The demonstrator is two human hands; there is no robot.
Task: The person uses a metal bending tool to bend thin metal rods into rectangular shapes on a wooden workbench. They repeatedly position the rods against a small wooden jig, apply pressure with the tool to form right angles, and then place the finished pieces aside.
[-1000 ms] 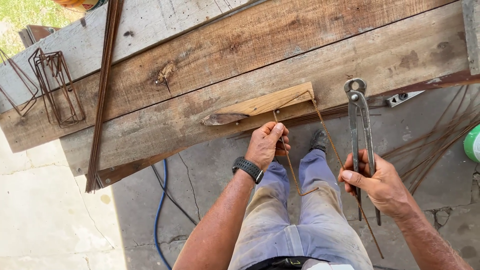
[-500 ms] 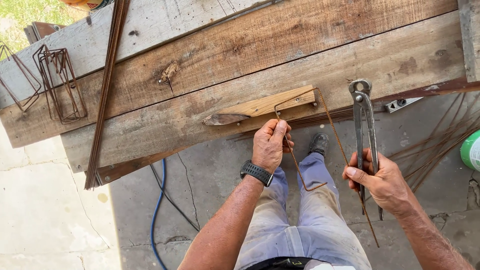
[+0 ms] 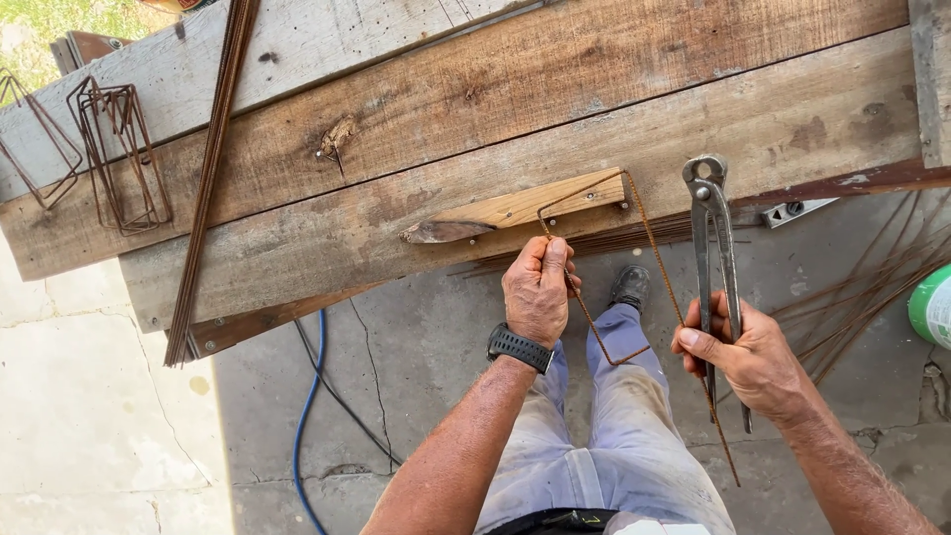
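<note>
Left hand (image 3: pixel 538 293) grips bent rusty wire (image 3: pixel 649 238) against wooden block (image 3: pixel 520 207); right hand (image 3: pixel 750 354) clasps pincers (image 3: pixel 711 230) and wire's near end.

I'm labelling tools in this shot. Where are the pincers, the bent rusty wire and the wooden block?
pincers (image 3: pixel 705 188), head view, on the closed jaws' pivot.
bent rusty wire (image 3: pixel 654 243), head view, on its long right leg.
wooden block (image 3: pixel 525 206), head view, mid top face.

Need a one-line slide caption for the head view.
Left hand grips bent rusty wire at a wooden block on the plank bench; right hand holds pincers.
</note>
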